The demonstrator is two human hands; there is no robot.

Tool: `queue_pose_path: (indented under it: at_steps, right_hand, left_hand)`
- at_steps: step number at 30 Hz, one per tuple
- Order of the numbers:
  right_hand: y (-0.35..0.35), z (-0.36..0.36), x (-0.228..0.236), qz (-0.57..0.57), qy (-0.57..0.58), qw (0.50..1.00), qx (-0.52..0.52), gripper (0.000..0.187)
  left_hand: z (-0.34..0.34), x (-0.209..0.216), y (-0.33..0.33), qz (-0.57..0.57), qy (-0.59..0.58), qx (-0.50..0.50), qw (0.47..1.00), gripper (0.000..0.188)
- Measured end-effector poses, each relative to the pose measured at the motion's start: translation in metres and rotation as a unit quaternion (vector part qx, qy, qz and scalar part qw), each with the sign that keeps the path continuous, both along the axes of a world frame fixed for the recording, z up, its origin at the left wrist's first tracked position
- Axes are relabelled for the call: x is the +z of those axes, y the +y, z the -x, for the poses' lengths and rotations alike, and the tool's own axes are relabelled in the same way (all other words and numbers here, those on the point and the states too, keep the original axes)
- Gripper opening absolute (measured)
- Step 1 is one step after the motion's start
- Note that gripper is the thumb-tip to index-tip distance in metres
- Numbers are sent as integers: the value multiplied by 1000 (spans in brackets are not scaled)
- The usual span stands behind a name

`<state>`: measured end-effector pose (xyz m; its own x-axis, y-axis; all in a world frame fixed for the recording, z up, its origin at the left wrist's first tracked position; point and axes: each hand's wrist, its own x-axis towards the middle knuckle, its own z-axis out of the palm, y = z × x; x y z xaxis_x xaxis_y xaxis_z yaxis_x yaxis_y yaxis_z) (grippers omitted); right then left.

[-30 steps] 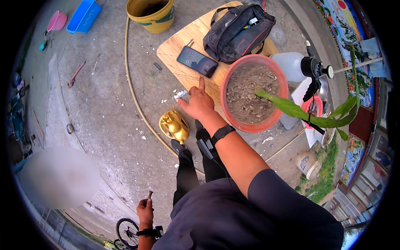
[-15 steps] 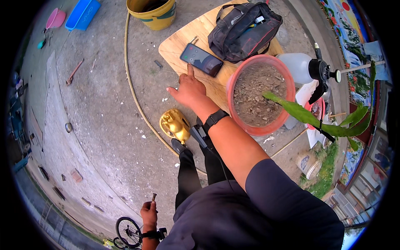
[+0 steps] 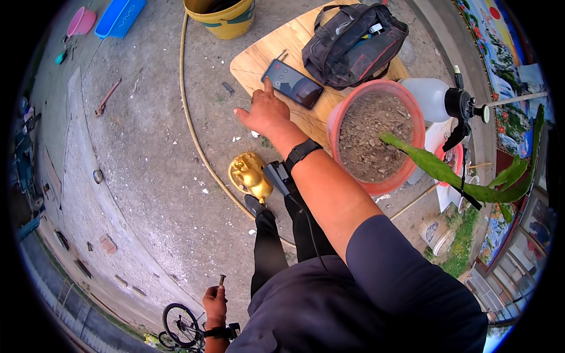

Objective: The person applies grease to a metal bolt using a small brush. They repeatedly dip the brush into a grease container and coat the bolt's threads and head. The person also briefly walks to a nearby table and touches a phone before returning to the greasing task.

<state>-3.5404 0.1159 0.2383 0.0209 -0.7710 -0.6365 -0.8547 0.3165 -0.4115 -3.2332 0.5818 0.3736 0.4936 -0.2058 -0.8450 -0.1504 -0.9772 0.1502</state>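
My right hand [image 3: 266,110] reaches over the edge of the wooden board, thumb out and index finger stretched onto the left end of a dark phone [image 3: 292,83]. Red and green spots show on the phone's lit screen. At the lower left, my left hand [image 3: 215,302] is closed round a small bolt [image 3: 222,280], whose wide head points up. Right of the phone stands an orange-pink pot [image 3: 336,132] of dry soil. A long green cactus stem [image 3: 432,165] leans across its rim. A black tool bag [image 3: 353,50] lies open behind the phone.
A shiny gold ornament [image 3: 250,175] sits on the ground by my foot, beside a yellow hose [image 3: 187,112]. The yellow bucket [image 3: 226,26] stands beyond the board [image 3: 250,63]. A white sprayer bottle [image 3: 425,97] is right of the pot. Blue [image 3: 118,17] and pink basins [image 3: 81,21] stand far left.
My right index finger has slid from the phone's near edge further onto its left end. The whole view has shifted slightly. My left hand still holds the bolt.
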Motion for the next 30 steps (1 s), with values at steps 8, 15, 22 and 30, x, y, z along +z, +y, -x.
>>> queue_pose_path:
  at_steps: [8,15,22,30]
  right_hand:
    - [7,14,0,-6,10,1000,-23,72]
    - [55,32,7,-8,62,995,-76,67]
    - [38,10,10,6,21,999,-49,63]
    - [4,-1,2,40,13,998,-43,64]
  left_hand:
    - [-1,1,-3,7,6,-2,1000,25]
    - [-1,-1,-17,7,13,-33,999,28]
    - [-5,2,-28,6,11,-35,999,27]
    - [-8,3,-8,-5,6,-10,1000,25]
